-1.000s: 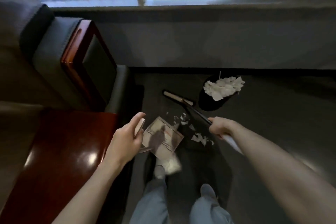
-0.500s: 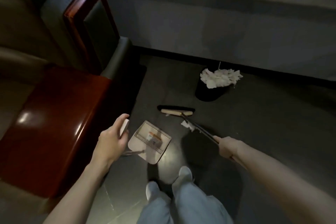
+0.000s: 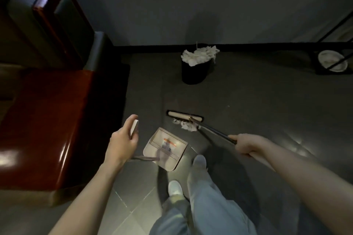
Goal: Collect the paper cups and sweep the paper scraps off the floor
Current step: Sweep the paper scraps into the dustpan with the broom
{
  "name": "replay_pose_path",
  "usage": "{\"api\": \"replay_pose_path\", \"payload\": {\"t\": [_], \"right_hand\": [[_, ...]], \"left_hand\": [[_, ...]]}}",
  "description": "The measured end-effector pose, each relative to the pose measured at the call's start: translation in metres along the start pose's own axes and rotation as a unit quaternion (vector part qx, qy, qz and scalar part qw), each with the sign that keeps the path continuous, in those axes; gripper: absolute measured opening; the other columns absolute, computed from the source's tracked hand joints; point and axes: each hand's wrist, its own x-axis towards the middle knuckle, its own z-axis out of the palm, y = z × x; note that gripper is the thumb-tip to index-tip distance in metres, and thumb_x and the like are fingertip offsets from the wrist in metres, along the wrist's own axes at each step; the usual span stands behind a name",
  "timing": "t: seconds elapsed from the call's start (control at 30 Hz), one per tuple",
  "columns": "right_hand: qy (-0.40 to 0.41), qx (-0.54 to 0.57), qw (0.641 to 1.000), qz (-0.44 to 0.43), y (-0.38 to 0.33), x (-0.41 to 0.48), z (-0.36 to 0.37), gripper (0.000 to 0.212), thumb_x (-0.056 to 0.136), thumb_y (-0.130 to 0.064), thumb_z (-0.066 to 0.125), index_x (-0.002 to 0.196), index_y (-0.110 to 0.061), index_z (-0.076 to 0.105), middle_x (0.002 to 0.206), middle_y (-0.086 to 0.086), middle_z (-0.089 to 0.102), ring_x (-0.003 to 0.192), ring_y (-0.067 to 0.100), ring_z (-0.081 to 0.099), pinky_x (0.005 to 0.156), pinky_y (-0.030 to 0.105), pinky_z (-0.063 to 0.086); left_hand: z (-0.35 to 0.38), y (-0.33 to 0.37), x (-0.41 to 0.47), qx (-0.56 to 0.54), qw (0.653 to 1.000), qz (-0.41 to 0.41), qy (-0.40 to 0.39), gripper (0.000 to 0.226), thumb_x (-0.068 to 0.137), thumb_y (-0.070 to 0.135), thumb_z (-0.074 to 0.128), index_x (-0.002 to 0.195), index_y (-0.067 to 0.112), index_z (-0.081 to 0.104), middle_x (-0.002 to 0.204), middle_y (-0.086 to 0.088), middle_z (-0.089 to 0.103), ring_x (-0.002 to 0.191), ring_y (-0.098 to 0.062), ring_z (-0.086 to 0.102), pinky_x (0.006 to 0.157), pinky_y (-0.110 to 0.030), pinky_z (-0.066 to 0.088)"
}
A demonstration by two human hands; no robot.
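Head view, looking straight down at a dark tiled floor (image 3: 267, 101). Left hand (image 3: 122, 145) low on the left side, fingers curled round the pale top end of a long thin handle, thumb side up. At the bottom of that handle, a pale dustpan (image 3: 165, 149), low by the floor just in front of the feet, a bit blurry, so hard to tell if touching the floor or not. Right hand (image 3: 246, 144) on the right side, fingers wrapped all the way round the dark stick of a broom (image 3: 184, 118). Broom head flat on the floor, a little past the dustpan and not touching it. Small heap of white paper scraps (image 3: 186, 126) right up against the near side of the broom head, between the broom and the dustpan. Farther off, close to the grey wall (image 3: 210, 15), a black bin (image 3: 193, 74) standing up, piled over the top with white paper (image 3: 198, 55). Second bin (image 3: 332, 61) with a white bag at the far right edge, inside a thin black frame. On the left, a shiny red-brown wooden tabletop (image 3: 47, 116), and behind it a dark armchair (image 3: 57, 15) with red wood trim. Two pale shoes (image 3: 174, 187) and blue trouser legs at the bottom, one foot ahead of the other.
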Motion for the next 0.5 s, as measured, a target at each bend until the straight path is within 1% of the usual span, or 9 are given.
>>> {"api": "replay_pose_path", "payload": {"t": [0.07, 0.1, 0.13, 0.17, 0.2, 0.27, 0.37, 0.43, 0.5], "right_hand": [[0.015, 0.069, 0.998, 0.002, 0.018, -0.008, 0.008, 0.082, 0.079, 0.001, 0.047, 0.151, -0.030, 0.021, 0.138, 0.010, 0.050, 0.111, 0.026, 0.058, 0.064, 0.024, 0.049], [0.021, 0.114, 0.993, 0.005, 0.026, -0.011, 0.011, 0.081, 0.079, 0.000, 0.046, 0.151, -0.029, 0.022, 0.125, 0.012, 0.057, 0.093, 0.024, 0.064, 0.054, 0.022, 0.048], [0.028, 0.161, 0.987, 0.007, 0.034, -0.011, 0.011, 0.079, 0.080, 0.000, 0.046, 0.150, -0.027, 0.024, 0.104, 0.013, 0.063, 0.072, 0.021, 0.063, 0.044, 0.020, 0.044], [0.035, 0.197, 0.980, 0.007, 0.043, -0.010, 0.010, 0.076, 0.081, -0.001, 0.047, 0.150, -0.026, 0.025, 0.085, 0.012, 0.063, 0.057, 0.018, 0.057, 0.039, 0.019, 0.041], [0.042, 0.224, 0.974, 0.008, 0.050, -0.008, 0.007, 0.075, 0.083, -0.002, 0.048, 0.150, -0.025, 0.025, 0.073, 0.011, 0.060, 0.050, 0.017, 0.053, 0.037, 0.018, 0.039], [0.056, 0.254, 0.966, 0.016, 0.065, -0.003, 0.000, 0.073, 0.083, -0.001, 0.049, 0.149, -0.023, 0.028, 0.068, 0.011, 0.058, 0.048, 0.017, 0.050, 0.037, 0.018, 0.037], [0.079, 0.247, 0.965, 0.034, 0.085, 0.006, -0.013, 0.077, 0.078, 0.003, 0.048, 0.148, -0.021, 0.031, 0.069, 0.007, 0.056, 0.054, 0.018, 0.051, 0.037, 0.019, 0.038], [0.089, 0.238, 0.966, 0.045, 0.096, 0.015, -0.020, 0.076, 0.077, 0.005, 0.048, 0.148, -0.019, 0.032, 0.074, 0.005, 0.055, 0.056, 0.017, 0.050, 0.039, 0.020, 0.039], [0.097, 0.251, 0.962, 0.050, 0.102, 0.029, -0.028, 0.063, 0.078, 0.004, 0.046, 0.139, -0.011, 0.043, 0.075, 0.007, 0.055, 0.057, 0.019, 0.051, 0.040, 0.021, 0.038]], "left_hand": [[0.004, 0.002, -0.004, -0.002, 1.000, 0.004, -0.002, 0.043, 0.095, 0.018, 0.051, 0.135, 0.031, 0.042, 0.080, -0.004, 0.062, 0.056, -0.011, 0.053, 0.054, -0.029, 0.042], [0.007, 0.004, -0.005, 0.002, 1.000, 0.008, -0.003, 0.043, 0.095, 0.017, 0.050, 0.135, 0.030, 0.042, 0.080, -0.004, 0.061, 0.057, -0.013, 0.055, 0.054, -0.029, 0.044], [0.009, 0.007, -0.006, 0.006, 1.000, 0.010, -0.002, 0.044, 0.095, 0.017, 0.051, 0.135, 0.030, 0.041, 0.082, -0.004, 0.062, 0.059, -0.014, 0.056, 0.055, -0.030, 0.045], [0.011, 0.010, -0.007, 0.008, 1.000, 0.012, -0.001, 0.044, 0.095, 0.016, 0.051, 0.136, 0.029, 0.041, 0.083, -0.004, 0.061, 0.060, -0.014, 0.057, 0.055, -0.029, 0.045], [0.013, 0.013, -0.006, 0.010, 1.000, 0.012, -0.001, 0.044, 0.095, 0.015, 0.051, 0.136, 0.028, 0.041, 0.084, -0.004, 0.061, 0.061, -0.014, 0.057, 0.054, -0.029, 0.045], [0.017, 0.017, -0.005, 0.018, 1.000, 0.013, -0.003, 0.044, 0.095, 0.015, 0.051, 0.136, 0.028, 0.040, 0.084, -0.005, 0.061, 0.061, -0.013, 0.057, 0.053, -0.028, 0.044], [0.023, 0.021, -0.001, 0.022, 0.999, 0.020, -0.017, 0.045, 0.095, 0.015, 0.050, 0.136, 0.030, 0.040, 0.088, -0.004, 0.060, 0.060, -0.013, 0.056, 0.052, -0.026, 0.044], [0.026, 0.021, 0.005, 0.019, 0.999, 0.017, -0.028, 0.043, 0.095, 0.014, 0.051, 0.134, 0.030, 0.042, 0.095, -0.003, 0.060, 0.065, -0.014, 0.057, 0.057, -0.027, 0.045], [0.028, 0.019, 0.016, 0.022, 0.999, 0.023, -0.030, 0.043, 0.094, 0.014, 0.054, 0.132, 0.032, 0.044, 0.096, -0.005, 0.063, 0.070, -0.016, 0.059, 0.065, -0.030, 0.048]]}}
